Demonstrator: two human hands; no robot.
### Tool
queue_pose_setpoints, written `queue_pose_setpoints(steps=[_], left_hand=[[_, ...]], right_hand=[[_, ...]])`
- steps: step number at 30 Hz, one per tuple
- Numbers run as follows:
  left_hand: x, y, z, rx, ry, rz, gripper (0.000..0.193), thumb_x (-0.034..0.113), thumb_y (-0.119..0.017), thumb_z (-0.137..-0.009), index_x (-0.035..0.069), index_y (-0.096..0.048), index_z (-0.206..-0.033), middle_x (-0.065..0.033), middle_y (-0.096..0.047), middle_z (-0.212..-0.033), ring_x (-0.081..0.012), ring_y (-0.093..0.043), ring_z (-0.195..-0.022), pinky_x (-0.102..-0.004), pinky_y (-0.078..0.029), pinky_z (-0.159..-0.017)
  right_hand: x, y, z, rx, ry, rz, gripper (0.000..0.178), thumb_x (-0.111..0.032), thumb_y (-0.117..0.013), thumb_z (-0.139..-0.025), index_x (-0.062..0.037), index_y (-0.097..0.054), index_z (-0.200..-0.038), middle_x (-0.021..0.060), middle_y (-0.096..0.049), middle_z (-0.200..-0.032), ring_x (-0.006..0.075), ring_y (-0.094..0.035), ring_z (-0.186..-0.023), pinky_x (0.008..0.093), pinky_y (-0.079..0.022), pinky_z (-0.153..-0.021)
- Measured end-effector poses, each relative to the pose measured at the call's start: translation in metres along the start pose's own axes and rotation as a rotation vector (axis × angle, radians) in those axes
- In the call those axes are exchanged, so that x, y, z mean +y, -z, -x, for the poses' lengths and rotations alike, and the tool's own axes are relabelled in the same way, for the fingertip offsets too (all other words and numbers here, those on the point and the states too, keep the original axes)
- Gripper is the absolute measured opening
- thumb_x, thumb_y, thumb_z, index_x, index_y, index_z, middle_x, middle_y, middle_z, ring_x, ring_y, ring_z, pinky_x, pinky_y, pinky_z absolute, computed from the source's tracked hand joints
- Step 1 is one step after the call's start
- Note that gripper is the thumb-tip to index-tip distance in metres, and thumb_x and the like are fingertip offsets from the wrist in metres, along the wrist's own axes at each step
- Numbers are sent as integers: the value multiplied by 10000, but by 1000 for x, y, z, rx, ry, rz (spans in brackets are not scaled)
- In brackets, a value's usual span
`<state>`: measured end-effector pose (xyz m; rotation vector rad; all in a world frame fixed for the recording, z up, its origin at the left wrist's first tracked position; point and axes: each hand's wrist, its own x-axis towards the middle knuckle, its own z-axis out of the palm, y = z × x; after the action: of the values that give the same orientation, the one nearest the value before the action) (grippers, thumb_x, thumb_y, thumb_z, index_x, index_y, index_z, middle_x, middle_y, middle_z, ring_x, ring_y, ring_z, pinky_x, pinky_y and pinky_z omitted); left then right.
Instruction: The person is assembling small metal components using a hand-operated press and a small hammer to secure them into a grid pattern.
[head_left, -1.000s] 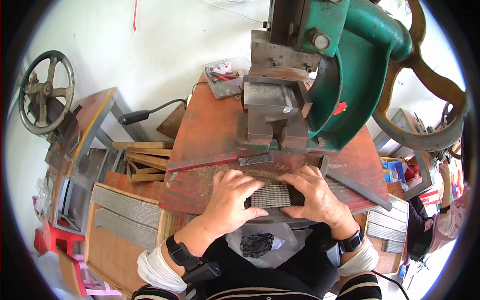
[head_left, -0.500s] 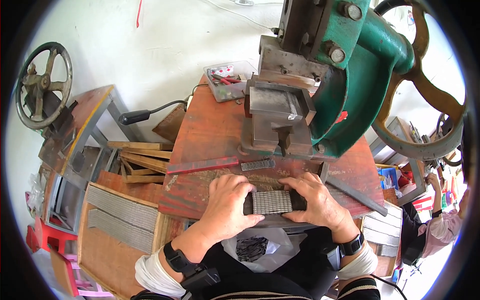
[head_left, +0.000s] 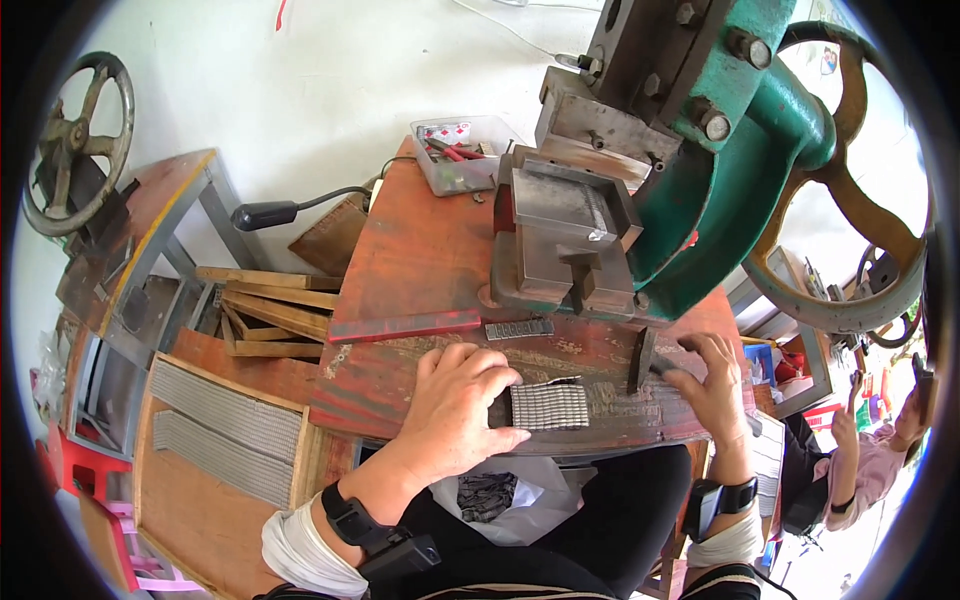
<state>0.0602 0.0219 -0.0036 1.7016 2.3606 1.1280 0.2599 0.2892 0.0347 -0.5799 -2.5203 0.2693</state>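
Note:
A rectangular block of small grey metal pieces in close rows point(head_left: 550, 405) lies at the near edge of the red bench. My left hand point(head_left: 455, 405) grips its left end, with thumb and fingers on opposite sides; the dark part in that grip is mostly hidden. To the right, my right hand point(head_left: 714, 385) is over the handle of a dark hammer point(head_left: 641, 362), thumb and fingers apart on either side of it. The hammer's head rests on the bench. Beyond the block lies a short, dark slotted metal strip point(head_left: 519, 328), beside a red bar point(head_left: 405, 326).
A green hand press point(head_left: 735, 190) with a steel die point(head_left: 575, 245) stands at the back. Behind is a clear plastic box of tools point(head_left: 460, 180). A wooden tray of grey strips point(head_left: 225, 430) is at left. A plastic bag point(head_left: 540, 505) hangs below the bench edge. Another person point(head_left: 850, 470) is at far right.
My right hand has left the block's right end and moved right to the hammer handle. My left hand has kept its grip on the block. The view has shifted slightly.

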Motion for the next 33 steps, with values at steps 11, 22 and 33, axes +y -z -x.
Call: queue_pose_setpoints(steps=[11,22,33], left_hand=[[0,1,1,30,-1,1,517,296,-854,-643,77,-690,-1081,-30,-614,-1145,-250,-496,-1158,-446,-324,-1026],[2,1,0,67,20,38,506,247,-866,-604,61,-694,-1042,-26,-610,-1111,-259,-503,-1141,-446,-334,-1018],[1,1,0,52,33,7,499,246,-864,-609,60,-693,-1039,-28,-611,-1130,-260,-500,-1153,-452,-334,-1022]], right_hand=[[-8,19,13,-196,97,109,303,-69,-731,-789,25,-582,-1036,213,-639,-920,424,-612,-896,467,-494,-766],[-127,7,-11,-426,358,-231,380,-34,-690,-849,-35,-594,-1217,212,-673,-878,384,-673,-746,426,-547,-654],[-124,6,-10,-403,344,-207,387,-81,-708,-846,-52,-612,-1219,159,-649,-747,348,-659,-655,417,-528,-572]])
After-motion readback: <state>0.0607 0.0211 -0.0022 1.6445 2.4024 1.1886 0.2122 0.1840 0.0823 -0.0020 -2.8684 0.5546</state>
